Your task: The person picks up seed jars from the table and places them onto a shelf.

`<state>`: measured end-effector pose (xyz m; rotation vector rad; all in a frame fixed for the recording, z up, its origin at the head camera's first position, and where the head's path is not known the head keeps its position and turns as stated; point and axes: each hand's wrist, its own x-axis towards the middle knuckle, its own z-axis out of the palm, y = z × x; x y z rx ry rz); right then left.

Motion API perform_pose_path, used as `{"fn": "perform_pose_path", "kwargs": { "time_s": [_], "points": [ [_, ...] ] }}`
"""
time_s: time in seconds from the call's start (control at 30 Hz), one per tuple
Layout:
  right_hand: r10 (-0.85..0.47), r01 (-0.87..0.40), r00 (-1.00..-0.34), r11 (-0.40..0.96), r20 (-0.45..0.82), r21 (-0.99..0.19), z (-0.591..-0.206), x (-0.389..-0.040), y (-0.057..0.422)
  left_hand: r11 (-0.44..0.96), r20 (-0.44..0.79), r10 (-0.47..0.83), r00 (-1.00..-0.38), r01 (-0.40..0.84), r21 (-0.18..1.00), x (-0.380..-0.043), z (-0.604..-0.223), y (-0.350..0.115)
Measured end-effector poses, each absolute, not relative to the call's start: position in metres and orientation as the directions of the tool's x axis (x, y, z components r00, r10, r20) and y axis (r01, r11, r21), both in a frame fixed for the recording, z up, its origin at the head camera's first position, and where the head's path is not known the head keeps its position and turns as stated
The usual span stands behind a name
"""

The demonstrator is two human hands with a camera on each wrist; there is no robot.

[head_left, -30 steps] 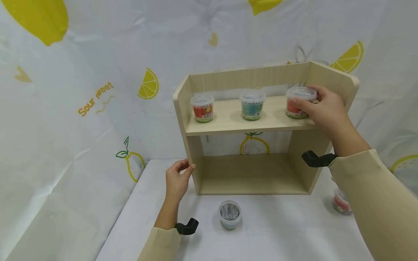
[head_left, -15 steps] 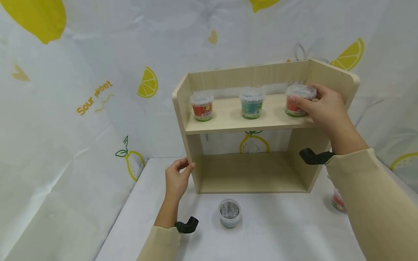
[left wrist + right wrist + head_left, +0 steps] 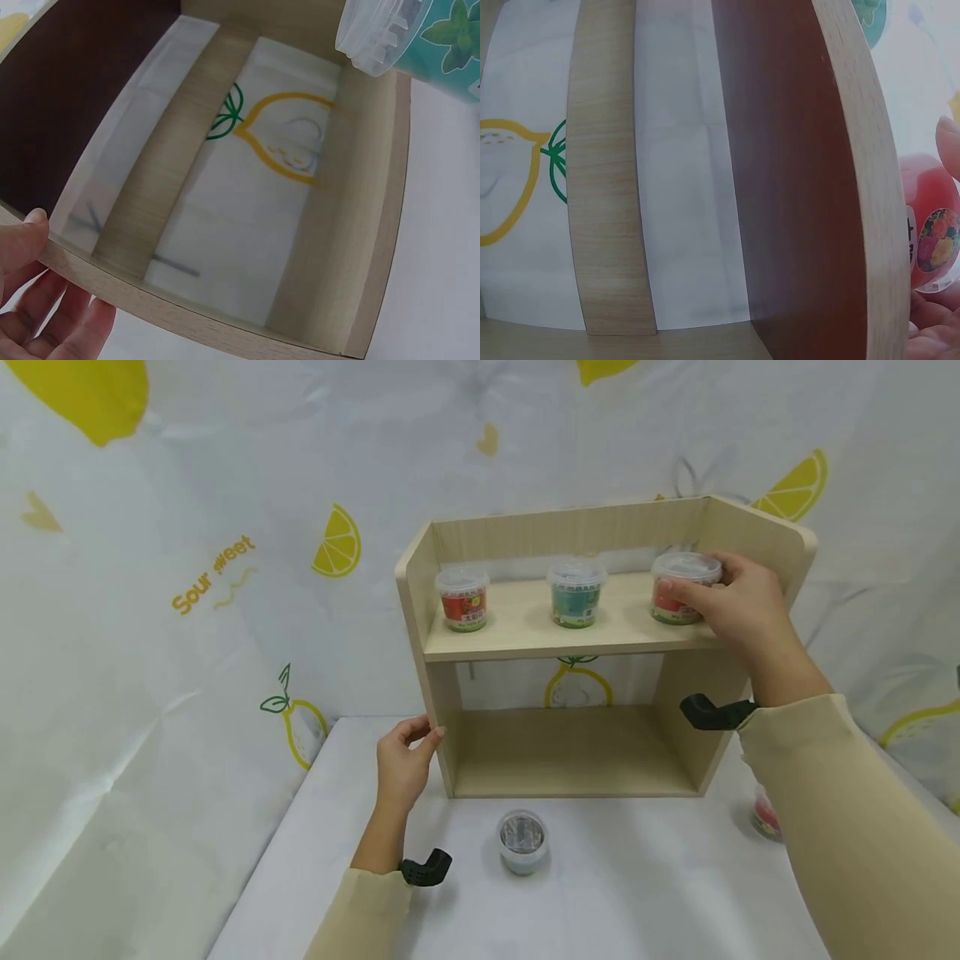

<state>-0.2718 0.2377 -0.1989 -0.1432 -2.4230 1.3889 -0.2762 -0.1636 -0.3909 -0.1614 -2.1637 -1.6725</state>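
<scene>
My right hand [image 3: 753, 610] grips a clear-lidded plastic tub with a red label [image 3: 678, 570] at the right end of the upper shelf. Thumb in front and fingers behind, it keeps the tub upright; the right wrist view shows flowers on the tub's label [image 3: 939, 236]. Lower down, my left hand [image 3: 402, 768] pinches the front edge of the left side panel of the wooden shelf unit [image 3: 573, 652]. In the left wrist view the thumb [image 3: 26, 240] lies on the panel's inner side, with the fingers outside it.
Also on the upper shelf stand a red-labelled tub [image 3: 463, 606] at left and a teal-labelled tub [image 3: 576, 597] mid-shelf. A silver-topped tub [image 3: 522, 839] stands on the white table [image 3: 622, 877] in front. Another red tub [image 3: 765, 818] is partly behind the right sleeve.
The whole view has shifted slightly, with the shelf unit appearing a little higher. Both hands keep their holds, and the tubs stay in place.
</scene>
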Motion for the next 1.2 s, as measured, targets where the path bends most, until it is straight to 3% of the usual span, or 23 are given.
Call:
{"fn": "perform_pose_path", "kwargs": {
  "time_s": [0.47,1.2],
  "points": [
    [0.264,-0.108,-0.934,0.433,0.241,-0.895,-0.1996,-0.2759,0.2376,0.297,0.389,-0.141,-0.91,0.336,0.894,-0.2805,-0.3899,-0.1661],
    [0.256,-0.094,-0.931,0.521,0.26,-0.849,-0.2028,-0.2766,0.2442,0.253,0.376,-0.16,-0.913,0.33,0.909,-0.2804,-0.3922,-0.1621]
  ]
}}
